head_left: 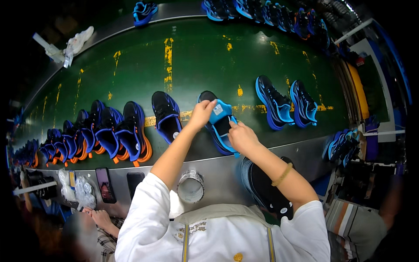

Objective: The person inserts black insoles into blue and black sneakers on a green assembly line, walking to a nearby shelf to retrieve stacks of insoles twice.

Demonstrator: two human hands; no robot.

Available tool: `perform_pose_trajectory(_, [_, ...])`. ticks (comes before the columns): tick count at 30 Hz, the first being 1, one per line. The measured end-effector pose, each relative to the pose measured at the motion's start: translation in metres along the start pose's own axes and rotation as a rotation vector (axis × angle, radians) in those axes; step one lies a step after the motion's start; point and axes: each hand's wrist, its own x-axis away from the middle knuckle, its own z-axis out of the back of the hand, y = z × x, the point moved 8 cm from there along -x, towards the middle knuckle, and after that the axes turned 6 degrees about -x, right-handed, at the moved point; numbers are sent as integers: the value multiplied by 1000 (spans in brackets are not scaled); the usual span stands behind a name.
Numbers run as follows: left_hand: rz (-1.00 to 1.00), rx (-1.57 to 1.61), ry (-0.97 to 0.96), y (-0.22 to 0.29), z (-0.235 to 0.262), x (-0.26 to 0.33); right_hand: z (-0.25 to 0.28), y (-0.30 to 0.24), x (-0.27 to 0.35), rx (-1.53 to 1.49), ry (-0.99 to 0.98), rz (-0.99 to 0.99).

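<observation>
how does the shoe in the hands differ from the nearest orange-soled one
The held shoe has a bright-blue lining; the orange-soled shoe a violet one. The left hand and right hand touch the held shoe but not the orange-soled shoe. Both have black toes.

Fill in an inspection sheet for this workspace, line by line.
Surface: green worktop with worn yellow markings; metal ledge along the near side.
Job's things: black-and-blue shoe, tongue raised; orange-soled shoes lined up to the left, two light-blue-lined shoes to the right.
Clutter: two phones, clear plastic bags, a silvery round container or roll, apparently a stack of dark insoles.
Hands: left hand pinches the tongue; right hand is at the shoe's opening, fingertip grip unclear.
Cables: nothing seen.
Surroundings: another person's hands at lower left; more shoes along the far ledge.
</observation>
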Motion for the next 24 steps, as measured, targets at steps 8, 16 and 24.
perform_pose_trajectory(8, [64,99,-10,-4,-5,8,-23,7,-14,-103,259,-224])
perform_pose_trajectory(16, [-35,-13,41,13,-1,20,-18,21,-4,-60,-259,-257])
perform_pose_trajectory(24, [-128,-37,116,31,8,14,-32,19,-37,-26,9,-57])
